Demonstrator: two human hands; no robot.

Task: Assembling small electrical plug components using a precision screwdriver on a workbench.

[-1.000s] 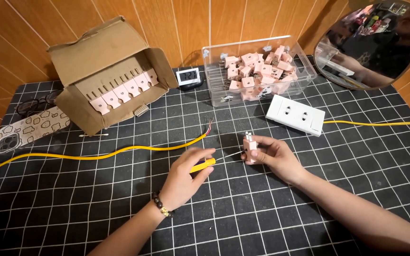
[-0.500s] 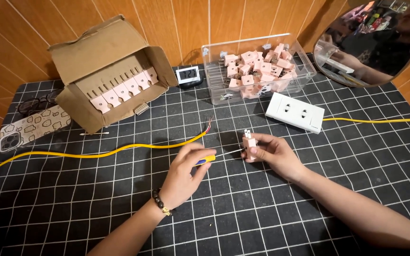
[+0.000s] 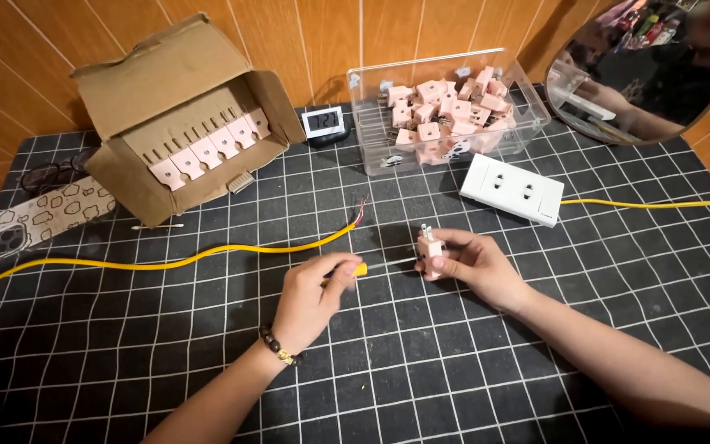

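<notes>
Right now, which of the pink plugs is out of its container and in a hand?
The single pink plug gripped by the right hand, prongs up, with the left hand's screwdriver against it. The others sit in the clear bin and the cardboard box.

The left hand (image 3: 310,298) hides most of the yellow-handled screwdriver (image 3: 358,269), whose tip vanishes behind the small pink plastic plug (image 3: 430,249) in the right hand (image 3: 477,267).

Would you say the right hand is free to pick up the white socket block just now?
Probably not: the right hand holds a pink plug, so it is occupied, though nothing lies between it and the socket block.
</notes>
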